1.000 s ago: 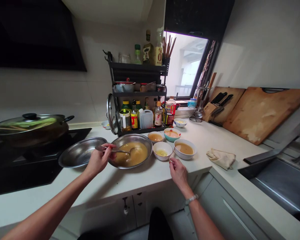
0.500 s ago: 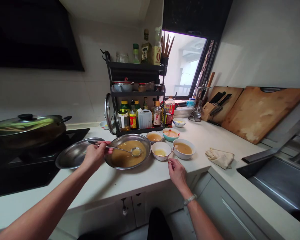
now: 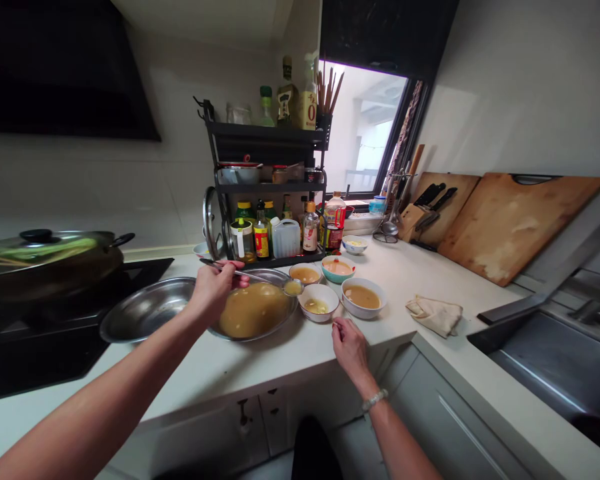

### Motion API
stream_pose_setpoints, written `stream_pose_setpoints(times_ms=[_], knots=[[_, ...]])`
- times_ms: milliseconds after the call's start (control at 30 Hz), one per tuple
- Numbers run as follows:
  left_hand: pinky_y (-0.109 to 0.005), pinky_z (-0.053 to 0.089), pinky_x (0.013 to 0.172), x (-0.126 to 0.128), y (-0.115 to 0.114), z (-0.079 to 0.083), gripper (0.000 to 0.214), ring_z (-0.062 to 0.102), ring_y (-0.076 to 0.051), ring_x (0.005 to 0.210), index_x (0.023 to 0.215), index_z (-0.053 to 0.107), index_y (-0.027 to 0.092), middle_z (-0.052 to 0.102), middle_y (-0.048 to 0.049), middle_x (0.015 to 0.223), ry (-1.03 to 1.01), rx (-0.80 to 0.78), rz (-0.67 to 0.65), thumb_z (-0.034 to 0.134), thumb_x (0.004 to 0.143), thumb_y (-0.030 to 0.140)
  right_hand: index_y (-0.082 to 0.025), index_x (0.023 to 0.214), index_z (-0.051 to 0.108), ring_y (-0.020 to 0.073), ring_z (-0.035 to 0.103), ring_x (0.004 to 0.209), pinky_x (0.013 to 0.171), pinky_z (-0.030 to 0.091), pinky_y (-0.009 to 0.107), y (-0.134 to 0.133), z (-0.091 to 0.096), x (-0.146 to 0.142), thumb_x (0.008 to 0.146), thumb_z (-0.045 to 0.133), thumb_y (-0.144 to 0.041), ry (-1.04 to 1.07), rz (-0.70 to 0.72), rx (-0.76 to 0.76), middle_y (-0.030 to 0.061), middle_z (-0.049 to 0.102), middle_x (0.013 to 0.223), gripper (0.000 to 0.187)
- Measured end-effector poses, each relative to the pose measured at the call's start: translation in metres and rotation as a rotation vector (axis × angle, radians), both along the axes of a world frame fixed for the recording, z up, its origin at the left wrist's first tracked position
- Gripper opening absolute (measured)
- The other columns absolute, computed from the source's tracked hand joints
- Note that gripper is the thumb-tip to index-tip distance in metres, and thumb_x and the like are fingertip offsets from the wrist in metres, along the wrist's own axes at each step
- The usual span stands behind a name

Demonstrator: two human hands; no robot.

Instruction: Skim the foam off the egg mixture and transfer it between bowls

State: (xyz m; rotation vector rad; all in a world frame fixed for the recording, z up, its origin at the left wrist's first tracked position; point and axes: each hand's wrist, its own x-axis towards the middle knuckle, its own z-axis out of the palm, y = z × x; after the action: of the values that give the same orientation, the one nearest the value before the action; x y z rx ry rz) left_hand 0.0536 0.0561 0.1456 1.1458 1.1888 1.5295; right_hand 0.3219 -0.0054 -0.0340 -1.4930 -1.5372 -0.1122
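My left hand [image 3: 219, 288] is closed round the handle of a metal ladle [image 3: 293, 287]. The ladle's bowl, holding broth, hangs between a wide steel basin [image 3: 291, 316] of brownish soup and a small white bowl [image 3: 319, 308]. A little pale liquid lies at the bottom of that white bowl. My right hand [image 3: 350, 341] is beside its lower right side, fingers curled together; whatever is between them is hidden. Close by stand a fuller white bowl [image 3: 364, 298], a turquoise bowl [image 3: 338, 269] and another small bowl [image 3: 305, 273], all with brownish soup.
A second steel basin [image 3: 147, 310] is by the hob [image 3: 70, 360], where a lidded pan [image 3: 45, 263] sits. Behind the bowls stands a black rack [image 3: 270, 188] of bottles. To the right are a folded cloth [image 3: 434, 315], knife block [image 3: 414, 220], cutting boards [image 3: 515, 223] and sink [image 3: 540, 360].
My left hand has lifted the ladle out of the soup and moved it right, toward the white bowl. My right hand stays beside that bowl.
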Motion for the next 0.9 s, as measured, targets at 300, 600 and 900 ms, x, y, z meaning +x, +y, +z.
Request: stream_pose_setpoints(times_ms=[300, 600, 900], knots=[[-0.028, 0.051, 0.051, 0.047, -0.002, -0.023, 0.017, 0.062, -0.016, 0.046, 0.083, 0.059, 0.012, 0.062, -0.0014, 0.053, 0.181, 0.165, -0.224, 0.048, 0.08, 0.025, -0.017, 0.088, 0.061, 0.0177, 0.06, 0.074, 0.069, 0.043, 0.026, -0.001, 0.001, -0.002, 0.088, 0.04, -0.019, -0.014, -0.003, 0.022, 0.0067, 0.064, 0.08, 0.021], [-0.023, 0.049, 0.059, 0.026, -0.019, -0.04, 0.02, 0.062, -0.011, 0.056, 0.097, 0.059, 0.017, 0.065, -0.0018, 0.069, 0.704, 0.773, -0.45, 0.043, 0.09, 0.025, -0.017, 0.086, 0.061, 0.0168, 0.058, 0.069, 0.065, 0.043, 0.026, 0.0, -0.002, -0.001, 0.087, 0.041, -0.018, -0.03, 0.005, 0.066, 0.0055, 0.062, 0.076, 0.02], [-0.024, 0.05, 0.053, -0.042, 0.004, -0.041, 0.029, 0.064, -0.015, 0.051, 0.093, 0.061, 0.014, 0.066, -0.0019, 0.059, 0.78, 0.45, -0.034, 0.041, 0.089, 0.034, -0.017, 0.088, 0.061, 0.0174, 0.058, 0.069, 0.065, 0.042, 0.027, 0.003, -0.007, 0.0, 0.088, 0.041, -0.021, -0.045, -0.03, 0.07, 0.0063, 0.063, 0.078, 0.021]])
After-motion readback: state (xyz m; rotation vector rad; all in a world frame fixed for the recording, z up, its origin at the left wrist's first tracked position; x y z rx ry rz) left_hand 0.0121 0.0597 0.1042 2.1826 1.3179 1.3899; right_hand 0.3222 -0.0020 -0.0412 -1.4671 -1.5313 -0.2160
